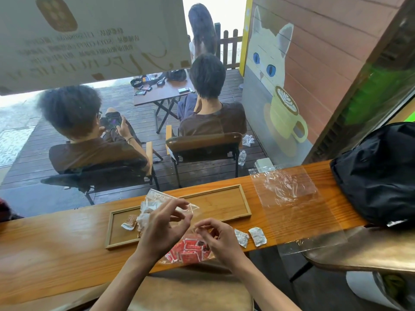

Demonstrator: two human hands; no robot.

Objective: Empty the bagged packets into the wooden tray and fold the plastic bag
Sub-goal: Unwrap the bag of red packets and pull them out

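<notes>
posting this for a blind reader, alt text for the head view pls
Two bare hands, left and right, work a clear plastic bag over a wooden tray holding a few packets. A bag of red packets lies at the counter's near edge.

A wooden tray (243,199) lies on the counter (56,254), packets (131,222) in its left end. Right of it lie two loose packets (257,236), a flat plastic bag (292,198), then a backpack (377,173).
</notes>
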